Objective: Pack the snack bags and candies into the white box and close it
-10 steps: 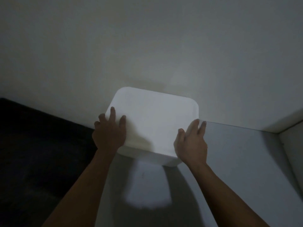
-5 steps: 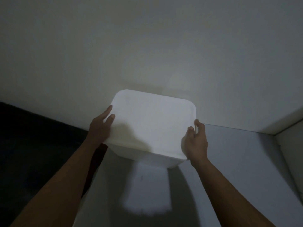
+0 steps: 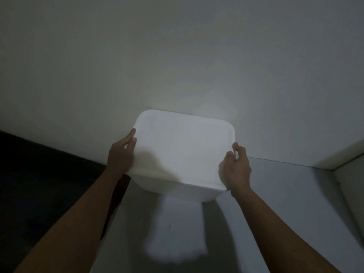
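white box [image 3: 183,152] lidded, contents hidden, gripped at its sides by left hand [image 3: 121,154] and right hand [image 3: 235,170]

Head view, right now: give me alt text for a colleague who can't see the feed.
Two bare hands grip opposite side edges of a closed white box, the left hand on its left edge and the right hand on its right. The box stands against a pale wall on a grey surface in dim light. No snacks or candies are visible.
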A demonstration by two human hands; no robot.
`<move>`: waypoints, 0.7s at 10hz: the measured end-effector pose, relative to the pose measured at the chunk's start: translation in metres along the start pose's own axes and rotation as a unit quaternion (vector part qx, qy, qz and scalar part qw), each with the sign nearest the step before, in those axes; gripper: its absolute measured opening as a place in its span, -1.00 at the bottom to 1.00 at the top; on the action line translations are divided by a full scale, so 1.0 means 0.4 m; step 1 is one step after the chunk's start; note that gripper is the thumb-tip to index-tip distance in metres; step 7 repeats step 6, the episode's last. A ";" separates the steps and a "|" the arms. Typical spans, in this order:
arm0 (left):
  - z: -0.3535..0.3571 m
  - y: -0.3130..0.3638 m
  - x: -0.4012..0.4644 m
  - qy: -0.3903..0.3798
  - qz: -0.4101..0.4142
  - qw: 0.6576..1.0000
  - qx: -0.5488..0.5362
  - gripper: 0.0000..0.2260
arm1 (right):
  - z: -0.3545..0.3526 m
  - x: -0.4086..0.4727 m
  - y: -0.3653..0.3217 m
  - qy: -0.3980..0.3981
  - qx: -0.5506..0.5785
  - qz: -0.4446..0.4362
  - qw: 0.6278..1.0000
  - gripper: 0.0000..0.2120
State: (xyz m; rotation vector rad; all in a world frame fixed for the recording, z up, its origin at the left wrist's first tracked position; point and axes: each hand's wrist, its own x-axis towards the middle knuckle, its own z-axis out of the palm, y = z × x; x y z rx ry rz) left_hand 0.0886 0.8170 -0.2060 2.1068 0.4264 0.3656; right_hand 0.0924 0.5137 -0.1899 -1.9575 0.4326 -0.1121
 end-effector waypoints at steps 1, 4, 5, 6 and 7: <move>0.001 0.000 0.001 0.012 0.005 1.000 0.006 -0.68 | 0.001 0.001 0.000 0.000 -0.002 -0.007 1.000 -0.66; 0.015 0.015 -0.027 0.153 0.088 0.954 0.241 -0.69 | 0.004 -0.003 0.000 0.004 -0.033 -0.027 0.999 -0.62; 0.017 0.037 -0.044 0.138 0.190 0.903 0.359 -0.70 | -0.013 0.003 0.001 -0.063 -0.087 -0.016 0.994 -0.55; 0.069 0.055 -0.087 0.058 0.242 0.887 0.389 -0.66 | -0.049 0.021 -0.004 -0.131 -0.120 -0.018 0.984 -0.45; 0.069 0.055 -0.087 0.058 0.242 0.887 0.389 -0.66 | -0.049 0.021 -0.004 -0.131 -0.120 -0.018 0.984 -0.45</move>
